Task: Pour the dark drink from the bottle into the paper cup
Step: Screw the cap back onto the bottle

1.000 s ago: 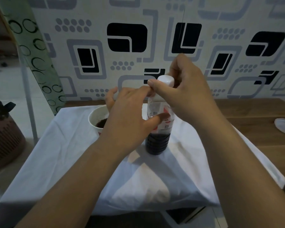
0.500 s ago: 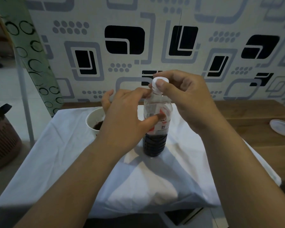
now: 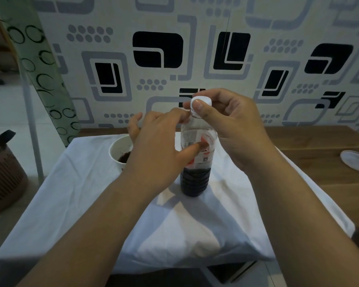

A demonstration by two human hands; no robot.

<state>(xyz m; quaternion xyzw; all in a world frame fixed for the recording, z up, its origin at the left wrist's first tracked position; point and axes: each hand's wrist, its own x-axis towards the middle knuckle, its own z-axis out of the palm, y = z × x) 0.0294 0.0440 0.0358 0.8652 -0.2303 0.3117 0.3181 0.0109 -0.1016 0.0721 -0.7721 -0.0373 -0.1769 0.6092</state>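
Note:
A clear plastic bottle [image 3: 195, 179] stands upright on the white cloth [image 3: 87, 195], with dark drink in its lower third and a red and white label. My left hand [image 3: 160, 146] wraps the bottle's upper body from the left, thumb across the label. My right hand [image 3: 234, 125] pinches the white cap [image 3: 201, 101] on the bottle's neck with thumb and fingers. A white paper cup [image 3: 117, 151] stands just left of the bottle, partly behind my left hand, with dark drink inside.
The cloth covers a wooden table [image 3: 311, 146] against a patterned wall. A white lid or plate [image 3: 355, 161] lies at the right edge. A brown basket [image 3: 2, 179] sits on the floor at left, beside a metal pole [image 3: 32, 121].
My right hand has turned on the cap: from arched above it to lower, with thumb in front. The bottle stays upright in my left hand's grip.

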